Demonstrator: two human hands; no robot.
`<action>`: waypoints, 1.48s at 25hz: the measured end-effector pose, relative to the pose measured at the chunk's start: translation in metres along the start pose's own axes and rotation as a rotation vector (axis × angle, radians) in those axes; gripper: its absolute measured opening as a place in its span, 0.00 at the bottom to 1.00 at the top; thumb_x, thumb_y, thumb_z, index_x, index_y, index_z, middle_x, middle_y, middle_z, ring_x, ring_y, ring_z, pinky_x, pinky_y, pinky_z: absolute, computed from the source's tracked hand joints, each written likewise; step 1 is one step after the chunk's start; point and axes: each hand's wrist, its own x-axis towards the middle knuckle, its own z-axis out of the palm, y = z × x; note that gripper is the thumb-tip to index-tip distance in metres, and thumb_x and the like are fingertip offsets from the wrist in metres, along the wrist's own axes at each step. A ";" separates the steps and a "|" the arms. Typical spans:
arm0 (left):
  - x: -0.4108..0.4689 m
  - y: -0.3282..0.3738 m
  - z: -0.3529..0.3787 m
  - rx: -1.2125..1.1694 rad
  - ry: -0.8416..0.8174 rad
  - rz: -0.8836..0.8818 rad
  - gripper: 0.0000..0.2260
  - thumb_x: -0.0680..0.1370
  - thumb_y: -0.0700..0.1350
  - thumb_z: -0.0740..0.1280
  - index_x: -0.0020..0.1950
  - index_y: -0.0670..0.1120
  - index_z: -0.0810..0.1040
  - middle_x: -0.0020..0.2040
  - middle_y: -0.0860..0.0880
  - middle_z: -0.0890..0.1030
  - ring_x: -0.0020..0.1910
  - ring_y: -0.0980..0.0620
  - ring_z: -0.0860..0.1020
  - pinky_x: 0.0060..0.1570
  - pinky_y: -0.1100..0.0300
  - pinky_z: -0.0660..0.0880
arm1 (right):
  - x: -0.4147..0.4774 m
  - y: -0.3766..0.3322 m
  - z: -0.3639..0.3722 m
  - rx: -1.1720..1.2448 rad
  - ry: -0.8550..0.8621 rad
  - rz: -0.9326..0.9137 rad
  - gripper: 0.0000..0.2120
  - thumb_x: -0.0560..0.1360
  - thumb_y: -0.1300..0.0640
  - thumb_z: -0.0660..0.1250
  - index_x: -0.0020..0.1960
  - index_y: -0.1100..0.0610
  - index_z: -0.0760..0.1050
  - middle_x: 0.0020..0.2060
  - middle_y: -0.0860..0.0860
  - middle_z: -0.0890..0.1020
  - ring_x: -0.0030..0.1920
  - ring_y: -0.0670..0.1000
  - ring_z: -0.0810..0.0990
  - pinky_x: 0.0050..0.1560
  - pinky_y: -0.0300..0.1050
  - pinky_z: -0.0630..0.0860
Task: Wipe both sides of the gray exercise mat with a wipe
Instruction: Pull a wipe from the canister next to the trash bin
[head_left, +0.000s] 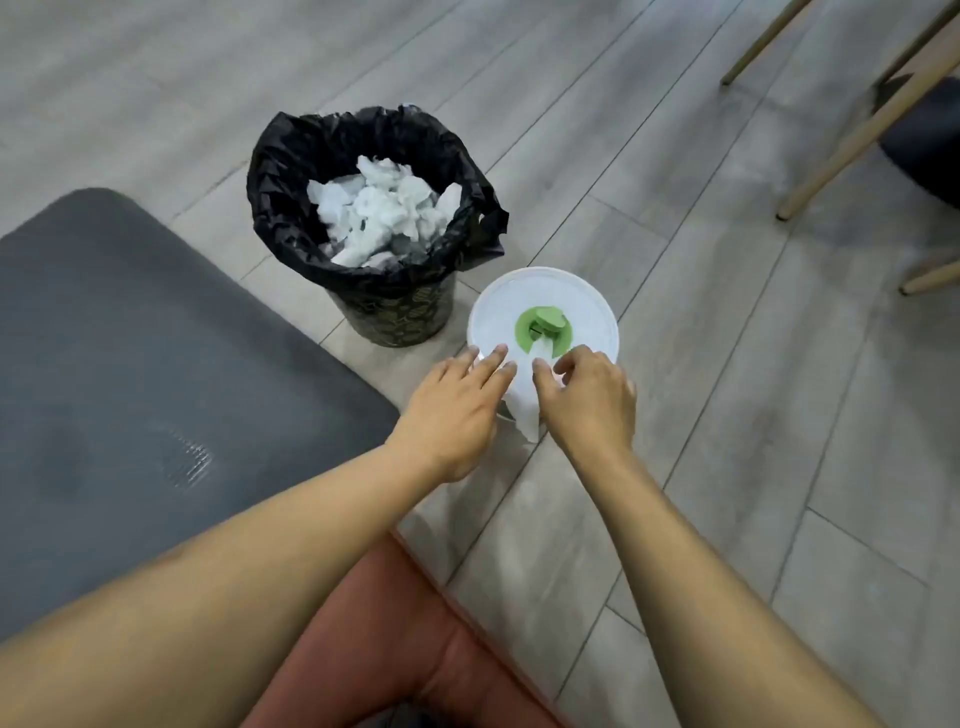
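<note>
- One gray mat flat on the floor, far left.
- One white tub, one wipe trailing from its green cap.
- Left hand flat on the lid, fingers straight; right hand pinching the wipe.
- One black-lined bin beside the tub.

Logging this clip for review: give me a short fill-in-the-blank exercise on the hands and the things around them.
The right hand pinches a white ____ drawn from the tub.
The tub's dispenser cap is ____.
The bin has a ____ liner and holds crumpled wipes.
The gray mat lies on the person's ____ side.
Missing words: wipe; green; black; left.
</note>
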 end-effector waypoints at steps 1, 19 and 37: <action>0.010 0.001 0.005 0.034 -0.023 0.000 0.28 0.85 0.48 0.53 0.84 0.48 0.48 0.84 0.48 0.46 0.82 0.44 0.49 0.78 0.50 0.52 | 0.009 -0.001 0.003 -0.040 -0.002 0.022 0.19 0.75 0.39 0.61 0.49 0.53 0.78 0.47 0.50 0.82 0.50 0.56 0.78 0.55 0.51 0.72; 0.044 0.002 0.026 -0.005 -0.184 -0.158 0.31 0.86 0.48 0.51 0.82 0.52 0.34 0.82 0.55 0.33 0.81 0.50 0.34 0.79 0.51 0.45 | 0.032 -0.001 -0.053 0.738 -0.437 0.369 0.18 0.65 0.49 0.64 0.39 0.66 0.77 0.32 0.56 0.75 0.35 0.51 0.72 0.40 0.47 0.69; 0.022 0.039 -0.030 -0.875 -0.148 -0.659 0.18 0.83 0.56 0.61 0.54 0.43 0.80 0.51 0.41 0.83 0.51 0.39 0.81 0.52 0.49 0.75 | -0.085 0.004 -0.094 0.748 -0.706 0.169 0.05 0.73 0.61 0.69 0.39 0.60 0.78 0.30 0.47 0.77 0.32 0.44 0.73 0.34 0.37 0.69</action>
